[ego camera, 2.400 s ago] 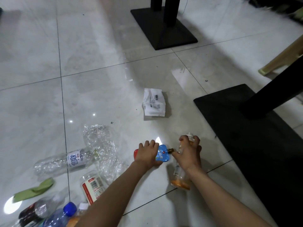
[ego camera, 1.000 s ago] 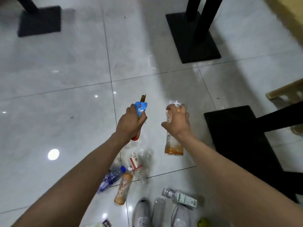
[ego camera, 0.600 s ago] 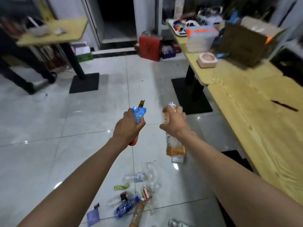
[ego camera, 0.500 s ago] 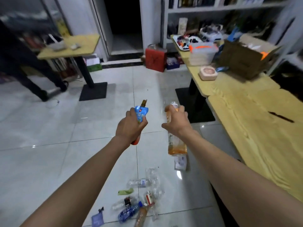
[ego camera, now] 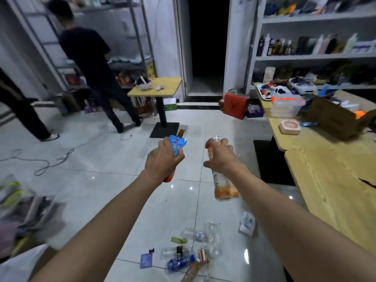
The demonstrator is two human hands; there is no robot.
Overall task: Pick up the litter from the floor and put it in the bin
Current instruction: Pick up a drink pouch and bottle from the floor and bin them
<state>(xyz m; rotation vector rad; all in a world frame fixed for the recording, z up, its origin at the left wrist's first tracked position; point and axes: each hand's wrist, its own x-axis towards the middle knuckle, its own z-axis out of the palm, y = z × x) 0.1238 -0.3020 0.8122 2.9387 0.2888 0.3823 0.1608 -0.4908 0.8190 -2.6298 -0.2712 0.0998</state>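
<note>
My left hand (ego camera: 162, 159) is shut on a blue and red drink pouch (ego camera: 177, 145) held out at chest height. My right hand (ego camera: 220, 156) grips the top of a clear plastic bottle (ego camera: 223, 185) with orange liquid at its bottom, hanging below the hand. On the floor below lie several more pieces of litter: a clear bottle (ego camera: 195, 235), a green wrapper (ego camera: 178, 240), a blue crushed bottle (ego camera: 179, 263), a blue card (ego camera: 146, 260) and a white packet (ego camera: 247, 223). No bin can be made out.
A long wooden table (ego camera: 325, 180) runs along the right, with a cardboard box (ego camera: 337, 119) and a plastic tub (ego camera: 286, 105). A small table (ego camera: 156, 88) stands ahead. A person in black (ego camera: 91, 64) stands at the left shelves. Cables (ego camera: 46, 161) trail on the floor.
My view has risen from the floor to the room as I stood up. Both hands lifted the pouch and the bottle off the floor and still hold them.
</note>
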